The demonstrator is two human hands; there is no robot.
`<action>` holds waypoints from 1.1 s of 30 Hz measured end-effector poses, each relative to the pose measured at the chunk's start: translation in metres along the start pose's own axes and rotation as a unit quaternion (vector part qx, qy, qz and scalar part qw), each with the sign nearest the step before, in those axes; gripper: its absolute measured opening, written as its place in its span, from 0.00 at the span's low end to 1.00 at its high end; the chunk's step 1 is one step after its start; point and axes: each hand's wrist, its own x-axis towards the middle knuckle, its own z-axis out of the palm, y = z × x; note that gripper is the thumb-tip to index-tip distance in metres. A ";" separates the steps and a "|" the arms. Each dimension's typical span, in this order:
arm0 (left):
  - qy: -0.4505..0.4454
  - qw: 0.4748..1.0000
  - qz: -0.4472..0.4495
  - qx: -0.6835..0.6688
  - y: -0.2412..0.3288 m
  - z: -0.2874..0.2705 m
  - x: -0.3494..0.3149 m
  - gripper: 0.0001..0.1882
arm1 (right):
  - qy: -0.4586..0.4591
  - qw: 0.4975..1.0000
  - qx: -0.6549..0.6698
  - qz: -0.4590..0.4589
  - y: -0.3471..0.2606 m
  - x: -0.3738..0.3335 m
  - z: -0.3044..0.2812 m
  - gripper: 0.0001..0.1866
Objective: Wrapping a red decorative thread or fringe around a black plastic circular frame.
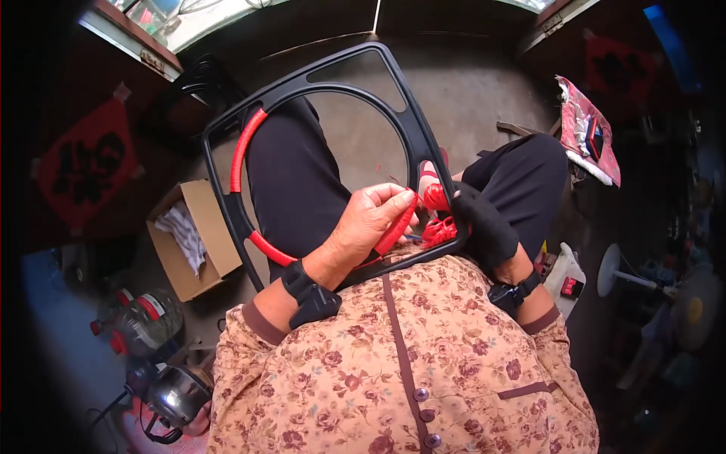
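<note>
I see the black plastic frame [412,129] resting across my lap, its round inner ring partly wound with red cord [240,155]. My left hand [367,223] lies over the lower rim of the ring, its grip narrow, fingertips pinching the red wrapped section where the winding ends. My right hand [484,223] wears a dark glove (so the fingers are hard to read) and closes around the frame's right edge, just beside a small bundle of loose red cord [439,227]. I cannot tell whether it holds the bundle too. On the floor to my left sits an open cardboard box [193,261] with cloth inside, well apart from the frame.
</note>
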 end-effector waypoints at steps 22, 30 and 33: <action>-0.001 0.997 0.021 -0.068 0.006 -0.008 0.005 0.12 | 0.199 0.911 -0.037 -0.359 -0.079 -0.065 -0.142 0.22; -0.009 0.999 0.017 0.045 0.022 -0.002 -0.004 0.10 | 0.212 0.813 -0.452 -0.300 -0.070 0.006 -0.086 0.15; -0.020 0.999 0.008 0.032 0.024 0.000 -0.007 0.10 | 0.182 0.833 -0.390 -0.349 -0.050 0.050 -0.034 0.11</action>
